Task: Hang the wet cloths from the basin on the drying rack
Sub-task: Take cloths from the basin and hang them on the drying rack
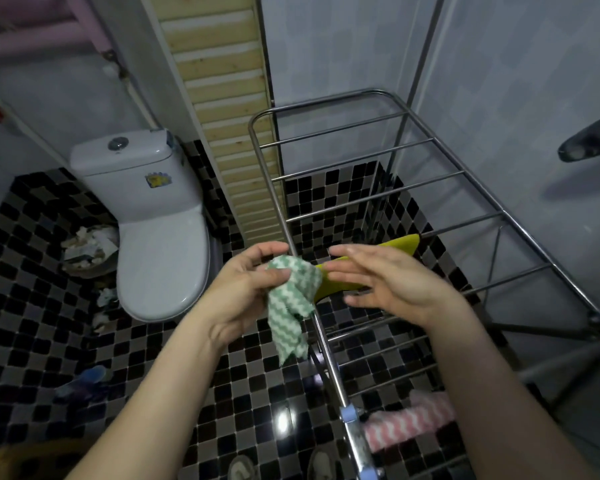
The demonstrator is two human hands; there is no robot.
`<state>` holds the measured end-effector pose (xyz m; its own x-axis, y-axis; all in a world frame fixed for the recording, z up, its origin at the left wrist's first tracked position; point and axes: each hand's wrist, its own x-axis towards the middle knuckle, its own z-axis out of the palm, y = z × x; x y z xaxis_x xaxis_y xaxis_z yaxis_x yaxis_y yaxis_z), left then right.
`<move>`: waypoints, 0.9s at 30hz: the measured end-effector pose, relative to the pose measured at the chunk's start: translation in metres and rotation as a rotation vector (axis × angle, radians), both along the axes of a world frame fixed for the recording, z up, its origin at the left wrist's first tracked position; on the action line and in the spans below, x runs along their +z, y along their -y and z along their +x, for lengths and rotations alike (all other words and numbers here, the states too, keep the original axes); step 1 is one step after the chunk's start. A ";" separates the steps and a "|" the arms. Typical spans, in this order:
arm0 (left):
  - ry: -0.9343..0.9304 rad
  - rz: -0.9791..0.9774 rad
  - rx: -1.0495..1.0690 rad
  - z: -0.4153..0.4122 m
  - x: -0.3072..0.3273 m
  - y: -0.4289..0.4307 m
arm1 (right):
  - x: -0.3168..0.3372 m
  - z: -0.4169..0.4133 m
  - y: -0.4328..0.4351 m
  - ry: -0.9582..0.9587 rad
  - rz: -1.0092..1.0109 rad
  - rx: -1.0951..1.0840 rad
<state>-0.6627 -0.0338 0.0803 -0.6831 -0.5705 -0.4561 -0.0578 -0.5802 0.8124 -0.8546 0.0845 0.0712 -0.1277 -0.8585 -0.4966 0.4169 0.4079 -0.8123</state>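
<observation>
Three cloths were in view. The green-and-white zigzag cloth (291,299) was bunched up and off the rack, pinched at its top between the thumb and fingers of the left hand (243,282). Its loose end hung down across the left side rail of the drying rack (361,199); I could not tell whether it touched the rail.

The right hand (388,282) was beside the cloth, palm turned toward it, fingers straight and slightly spread, gripping nothing. Its fingertips were just beside the bunched cloth; contact could not be told.

The yellow cloth (402,245) lay over a rung about midway along the rack, reaching toward the left side rail, much of it hidden behind the right hand. The pink-and-white zigzag cloth (406,420) was draped at the near end of the rack, just right of the left rail and close to a pale blue joint (349,414) on that rail. The far rungs of the rack were bare metal.

The rack stood on a checkered tile floor (49,306) of black and grey squares, against a pale tiled wall. A white toilet (156,220) with its lid down sat left of the rack, well apart from it. A bin full of crumpled paper (87,247) sat just left of the toilet. A slatted wooden panel (222,116) leaned upright between the toilet and the rack's far left corner. Two shoe tips (321,465) showed at the bottom edge.
</observation>
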 end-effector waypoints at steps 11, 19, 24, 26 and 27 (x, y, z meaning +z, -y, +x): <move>0.008 -0.308 0.044 0.008 0.007 -0.030 | 0.034 0.050 -0.012 -0.031 -0.143 -0.234; 0.036 -1.023 0.099 0.010 0.028 -0.060 | 0.060 0.049 -0.030 0.204 -0.234 -0.479; 0.175 -1.598 -0.062 -0.008 0.035 -0.079 | 0.072 0.052 -0.040 0.334 -0.259 -0.572; 0.248 -1.703 -0.016 -0.013 0.035 -0.077 | 0.072 0.053 -0.042 0.344 -0.232 -0.578; 0.262 -1.727 -0.020 -0.016 0.036 -0.078 | 0.071 0.053 -0.045 0.331 -0.223 -0.570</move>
